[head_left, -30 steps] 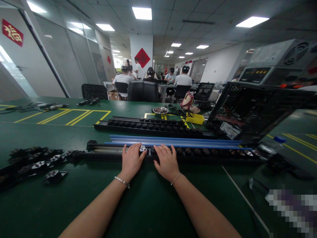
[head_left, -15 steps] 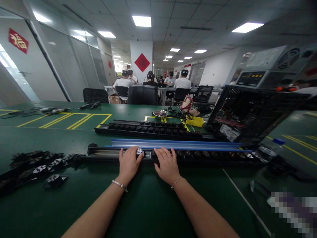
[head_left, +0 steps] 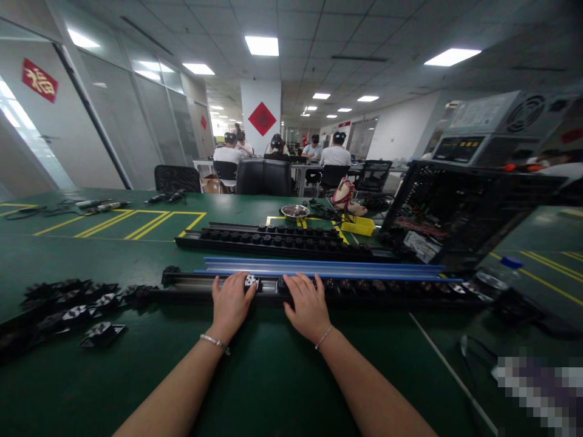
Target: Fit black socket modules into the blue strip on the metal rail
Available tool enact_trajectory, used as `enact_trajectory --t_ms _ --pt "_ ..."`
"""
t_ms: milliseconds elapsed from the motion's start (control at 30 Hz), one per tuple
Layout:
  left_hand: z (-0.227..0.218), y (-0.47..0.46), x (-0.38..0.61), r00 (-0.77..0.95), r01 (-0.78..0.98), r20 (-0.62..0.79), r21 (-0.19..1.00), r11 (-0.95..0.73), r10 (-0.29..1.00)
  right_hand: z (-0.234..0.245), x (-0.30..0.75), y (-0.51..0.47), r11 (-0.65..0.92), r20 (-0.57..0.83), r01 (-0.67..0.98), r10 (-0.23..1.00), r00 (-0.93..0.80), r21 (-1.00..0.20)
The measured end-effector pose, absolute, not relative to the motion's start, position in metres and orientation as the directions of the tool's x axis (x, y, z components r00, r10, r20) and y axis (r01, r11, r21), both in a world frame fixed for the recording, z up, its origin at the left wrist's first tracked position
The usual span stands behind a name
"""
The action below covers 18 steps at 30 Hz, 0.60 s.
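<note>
A long black rail [head_left: 191, 284] lies crosswise in front of me, with a row of small black modules [head_left: 378, 286] filling its right part. My left hand [head_left: 230, 306] is closed over a black module with a white top [head_left: 251, 281] in the rail. To its right, my right hand [head_left: 308, 306] grips another black module [head_left: 281, 284], mostly hidden under the fingers, at the left end of the row. A short bare stretch of rail shows between the two hands. Just behind the rail runs a blue strip [head_left: 319, 265].
Loose black modules [head_left: 102, 334] lie at the left. Farther back are more filled rails [head_left: 273, 241], a metal bowl [head_left: 295, 211] and a yellow tray [head_left: 359, 226]. An open computer case [head_left: 455, 212] and a bottle [head_left: 496, 276] stand at the right. Several people sit in the background.
My left hand has slid a little to the left along the rail, together with its module, widening the space between the hands. My right hand has stayed in place.
</note>
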<state>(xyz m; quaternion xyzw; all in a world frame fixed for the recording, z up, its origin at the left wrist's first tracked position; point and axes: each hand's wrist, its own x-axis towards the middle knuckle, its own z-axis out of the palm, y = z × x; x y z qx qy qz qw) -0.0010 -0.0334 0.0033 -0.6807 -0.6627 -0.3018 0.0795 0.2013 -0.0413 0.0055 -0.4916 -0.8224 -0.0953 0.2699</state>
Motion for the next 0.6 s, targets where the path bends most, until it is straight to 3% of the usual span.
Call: enact_trajectory --t_ms 600 --pt "0.0032 -0.0321 -0.0113 -0.084 0.954 0.496 0.290 -0.074 0.864 0.0058 0.2019 -0.0413 0.512 0.536 0.848 0.759 -0.370 -0.139"
